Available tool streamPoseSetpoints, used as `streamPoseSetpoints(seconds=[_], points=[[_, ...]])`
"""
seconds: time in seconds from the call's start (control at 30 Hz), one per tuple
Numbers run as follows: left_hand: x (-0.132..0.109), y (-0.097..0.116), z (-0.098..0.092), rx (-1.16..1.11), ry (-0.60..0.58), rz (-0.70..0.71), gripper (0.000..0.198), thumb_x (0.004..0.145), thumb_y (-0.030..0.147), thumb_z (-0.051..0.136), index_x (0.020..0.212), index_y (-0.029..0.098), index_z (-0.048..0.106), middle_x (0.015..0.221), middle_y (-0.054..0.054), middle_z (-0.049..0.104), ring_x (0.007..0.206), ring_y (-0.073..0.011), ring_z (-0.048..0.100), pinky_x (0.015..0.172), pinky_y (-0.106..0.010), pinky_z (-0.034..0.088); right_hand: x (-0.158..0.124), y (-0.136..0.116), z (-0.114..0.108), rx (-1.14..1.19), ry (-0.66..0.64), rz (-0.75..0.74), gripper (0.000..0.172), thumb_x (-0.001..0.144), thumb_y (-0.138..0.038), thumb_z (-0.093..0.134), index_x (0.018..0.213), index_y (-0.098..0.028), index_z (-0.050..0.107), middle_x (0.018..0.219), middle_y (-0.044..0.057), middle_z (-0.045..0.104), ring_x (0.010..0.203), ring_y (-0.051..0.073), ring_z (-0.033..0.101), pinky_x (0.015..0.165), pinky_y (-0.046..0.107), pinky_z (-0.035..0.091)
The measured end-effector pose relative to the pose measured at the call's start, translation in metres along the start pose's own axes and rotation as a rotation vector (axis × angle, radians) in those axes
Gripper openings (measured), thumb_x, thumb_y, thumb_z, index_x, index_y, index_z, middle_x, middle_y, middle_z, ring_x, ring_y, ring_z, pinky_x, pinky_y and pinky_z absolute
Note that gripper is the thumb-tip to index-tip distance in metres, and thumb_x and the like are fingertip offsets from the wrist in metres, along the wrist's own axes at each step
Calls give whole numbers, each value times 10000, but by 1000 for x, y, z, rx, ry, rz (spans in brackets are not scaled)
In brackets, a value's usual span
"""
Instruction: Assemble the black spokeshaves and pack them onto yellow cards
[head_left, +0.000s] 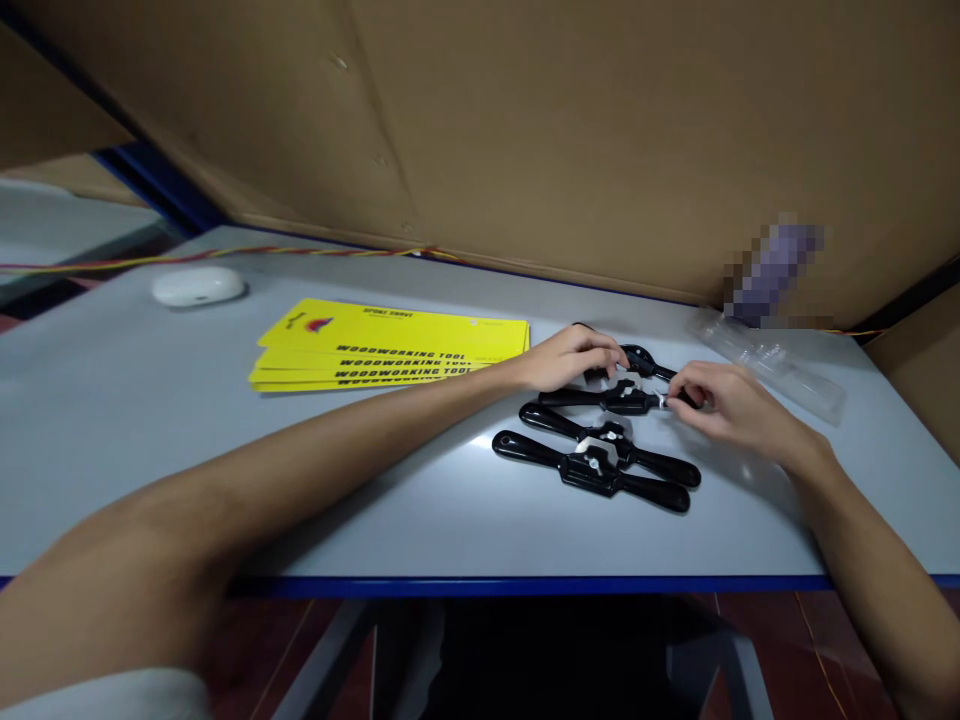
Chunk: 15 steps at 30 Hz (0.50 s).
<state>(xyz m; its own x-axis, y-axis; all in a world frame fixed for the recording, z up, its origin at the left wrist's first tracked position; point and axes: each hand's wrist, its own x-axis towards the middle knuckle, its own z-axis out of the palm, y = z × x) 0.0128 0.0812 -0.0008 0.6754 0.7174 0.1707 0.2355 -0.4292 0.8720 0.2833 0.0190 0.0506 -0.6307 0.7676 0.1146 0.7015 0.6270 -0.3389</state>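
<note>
Several black spokeshaves lie side by side on the grey table, each with a silvery blade plate in the middle. The nearest spokeshave point(592, 466) and the second spokeshave point(613, 434) lie apart from my hands. Across the far ones reaches my left hand point(574, 357), its curled fingers gripping the middle of a spokeshave point(626, 398) and partly hiding it. My right hand point(731, 405) is closed in a pinch at that tool's right handle, with a small silvery piece point(661, 400) at its fingertips. Behind them another spokeshave point(639, 358) is mostly covered.
Left of the tools is a fanned stack of yellow cards point(390, 335) printed "WOODWORKING TOOL". Clear plastic packaging point(780, 365) lies at the back right, by a pixelated purple object point(776, 270). A white mouse-like case point(198, 287) sits back left, before wires point(300, 250) and a brown board wall.
</note>
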Motion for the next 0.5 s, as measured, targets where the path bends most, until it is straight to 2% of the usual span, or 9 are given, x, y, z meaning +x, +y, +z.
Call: streamPoseSetpoints(seconds=[0.07, 0.17, 0.3, 0.4, 0.5], points=[[0, 2, -1, -2, -29, 9, 402, 959, 365, 451, 1051, 120, 757, 1005, -100, 771, 876, -180, 661, 818, -308, 499, 1, 2, 3, -13, 148, -8, 124, 978, -297, 551, 938, -219, 638, 779, 12, 615, 669, 160, 525, 658, 313, 385], [-1, 5, -1, 27, -64, 9, 422, 939, 346, 437, 1079, 134, 774, 1073, -103, 773, 942, -196, 670, 854, -321, 514, 4, 5, 10, 9, 300, 2, 124, 1024, -301, 506, 981, -231, 598, 863, 37, 668, 758, 190, 591, 704, 329, 431], [-1, 5, -1, 66, -52, 15, 443, 913, 324, 427, 1120, 140, 772, 1063, -95, 775, 953, -202, 677, 857, -334, 523, 9, 1, 26, 116, 343, -8, 124, 1038, -303, 474, 989, -247, 573, 956, 57, 703, 856, 215, 635, 796, 373, 484], [-1, 1, 1, 86, -11, 31, 427, 901, 292, 408, 1075, 134, 765, 980, -83, 771, 876, -183, 677, 813, -321, 523, 13, -7, 37, 282, 355, 31, 158, 1059, -349, 440, 1020, -258, 562, 1036, 68, 723, 922, 223, 658, 853, 408, 505], [0, -3, 4, 171, 29, 57, 386, 912, 292, 406, 983, 140, 753, 843, -58, 739, 773, -166, 657, 760, -305, 513, 15, -14, 41, 515, 460, 107, 176, 1053, -421, 478, 995, -272, 551, 1118, 64, 732, 1027, 225, 678, 936, 433, 521]])
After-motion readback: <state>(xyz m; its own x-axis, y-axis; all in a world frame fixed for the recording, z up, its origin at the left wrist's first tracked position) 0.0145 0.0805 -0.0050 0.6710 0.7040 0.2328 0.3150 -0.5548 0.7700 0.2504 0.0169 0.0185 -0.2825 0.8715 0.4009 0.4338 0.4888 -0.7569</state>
